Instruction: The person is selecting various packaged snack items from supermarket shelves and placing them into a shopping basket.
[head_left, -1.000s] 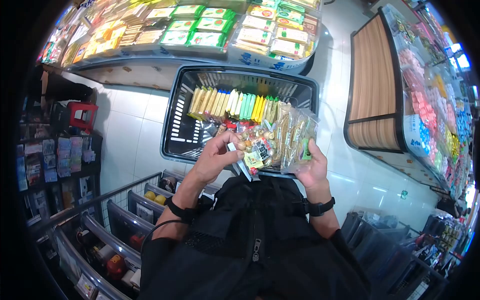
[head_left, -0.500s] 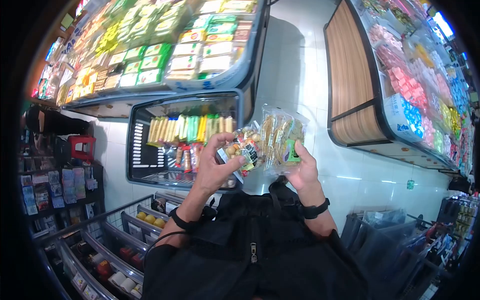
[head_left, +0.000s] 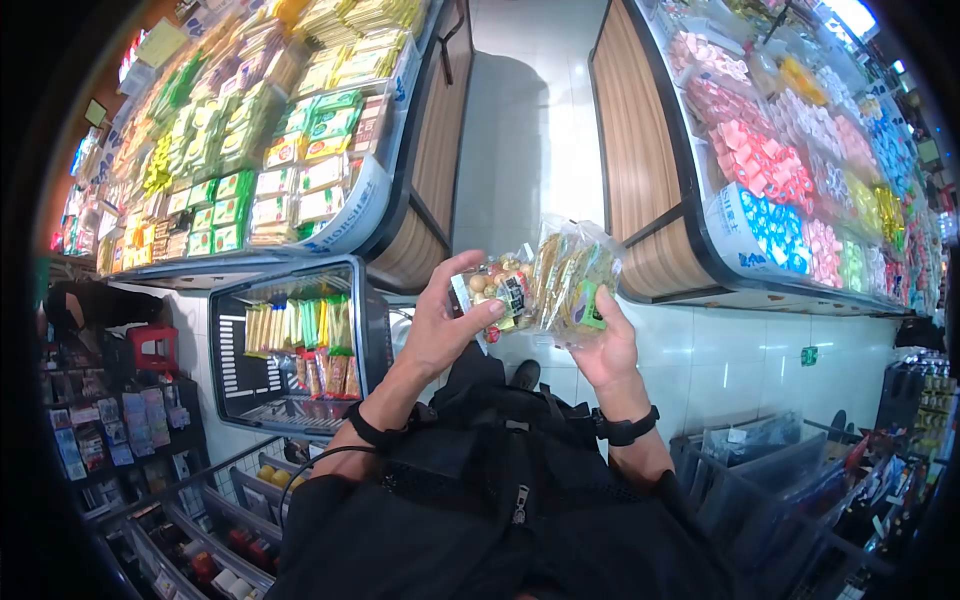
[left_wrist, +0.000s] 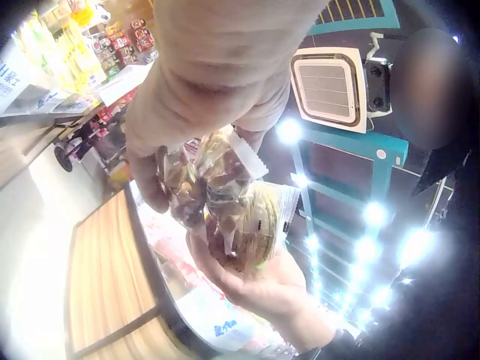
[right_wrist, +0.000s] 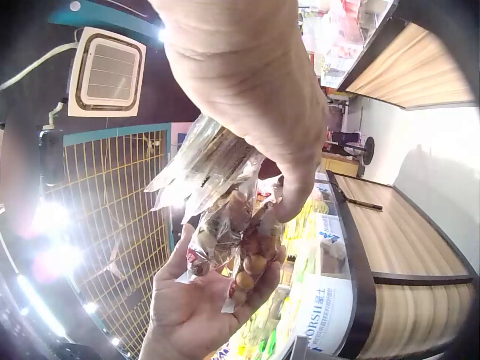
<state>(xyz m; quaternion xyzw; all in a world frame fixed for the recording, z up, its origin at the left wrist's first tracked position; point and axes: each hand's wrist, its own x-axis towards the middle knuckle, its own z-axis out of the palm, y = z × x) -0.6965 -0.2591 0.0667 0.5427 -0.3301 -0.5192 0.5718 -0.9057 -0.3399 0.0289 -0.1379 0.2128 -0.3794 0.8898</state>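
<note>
In the head view my left hand [head_left: 440, 325] grips clear packets of round brown nut-like snacks [head_left: 488, 282] between thumb and fingers. My right hand [head_left: 608, 350] holds a bunch of clear packs of thin brownish pieces [head_left: 570, 275], one with a green label, its thumb over their near side. Both bunches are side by side at chest height over the floor. From the left wrist, two small snack packets [left_wrist: 217, 176] show beneath the fingers. In the right wrist view my left palm [right_wrist: 191, 307] faces up under the nut-like packets [right_wrist: 251, 255].
A dark shopping basket [head_left: 365, 330] with rows of wrapped bars stands to the left. Beyond it a display counter [head_left: 425, 210] bears packaged snacks; another counter [head_left: 650, 130] with pink and blue sweets is at right. A tiled aisle [head_left: 500, 150] runs between them. Clear bins [head_left: 750, 460] stand lower right.
My view has swung right, so the basket and counters have slid left in the picture. Both hands, keeping their packets, have moved away from over the basket to the aisle side.
</note>
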